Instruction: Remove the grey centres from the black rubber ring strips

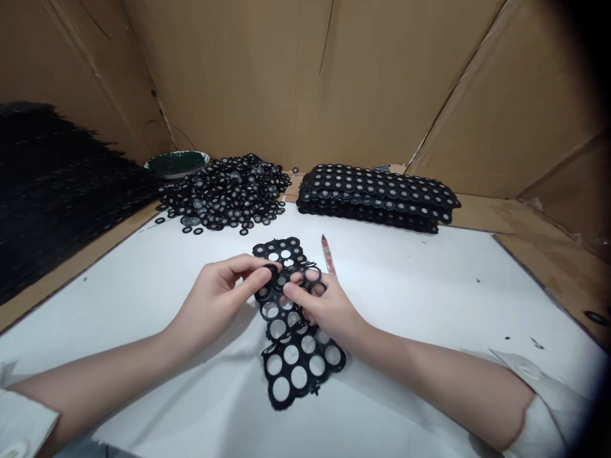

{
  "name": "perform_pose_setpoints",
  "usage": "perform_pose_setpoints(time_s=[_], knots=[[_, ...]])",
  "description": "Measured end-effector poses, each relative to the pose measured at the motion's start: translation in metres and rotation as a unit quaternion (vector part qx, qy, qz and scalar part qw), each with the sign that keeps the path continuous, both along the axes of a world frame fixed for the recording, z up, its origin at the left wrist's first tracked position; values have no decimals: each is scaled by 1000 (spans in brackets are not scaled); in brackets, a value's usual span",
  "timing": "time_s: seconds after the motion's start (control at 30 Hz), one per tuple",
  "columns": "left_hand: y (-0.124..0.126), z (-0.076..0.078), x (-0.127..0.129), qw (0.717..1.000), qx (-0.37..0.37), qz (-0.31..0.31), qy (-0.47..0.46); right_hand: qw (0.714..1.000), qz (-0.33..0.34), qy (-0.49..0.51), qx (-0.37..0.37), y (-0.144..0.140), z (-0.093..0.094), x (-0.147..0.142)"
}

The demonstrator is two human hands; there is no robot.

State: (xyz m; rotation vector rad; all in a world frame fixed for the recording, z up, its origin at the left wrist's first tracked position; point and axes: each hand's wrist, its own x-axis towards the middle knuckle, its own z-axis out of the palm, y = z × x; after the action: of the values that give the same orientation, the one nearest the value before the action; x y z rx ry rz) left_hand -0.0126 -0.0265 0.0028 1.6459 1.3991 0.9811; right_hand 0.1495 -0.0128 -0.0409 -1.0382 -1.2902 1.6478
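Observation:
A black rubber sheet of joined rings (292, 356), with round holes along it, lies lengthwise before me above the white table. My left hand (233, 283) pinches the sheet's left edge between thumb and fingers, near its upper part. From the other side my right hand (324, 299) grips the same sheet, thumb on top and fingertips showing through the holes. Some holes at the far end hold grey discs, while those at the near end are open. Whether a loose ring sits between my left fingers is hard to make out.
A heap of small black rings (224, 191) lies at the back left, beside a bowl of dark green material (176, 163). Stacked perforated sheets (377, 191) stand back right. A pointed tool with an orange handle (327, 254) lies behind my right hand. Cardboard walls (305, 83) enclose the table.

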Motion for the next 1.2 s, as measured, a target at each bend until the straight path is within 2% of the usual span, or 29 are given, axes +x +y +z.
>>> perform_pose_setpoints(time_s=[0.13,0.47,0.8,0.97,1.2], knots=[[0,-3,1,999,7,-24,35,1000,7,3,21,0,-1,0],[1,-9,0,996,49,-12,70,1000,1,-4,2,-1,1,-1],[1,-11,2,998,59,17,23,1000,2,-2,1,-2,2,-1],[1,-9,3,994,71,-11,88,1000,3,-13,16,-2,2,-1],[1,-15,4,974,145,-38,168,1000,7,-20,20,-2,1,-1]])
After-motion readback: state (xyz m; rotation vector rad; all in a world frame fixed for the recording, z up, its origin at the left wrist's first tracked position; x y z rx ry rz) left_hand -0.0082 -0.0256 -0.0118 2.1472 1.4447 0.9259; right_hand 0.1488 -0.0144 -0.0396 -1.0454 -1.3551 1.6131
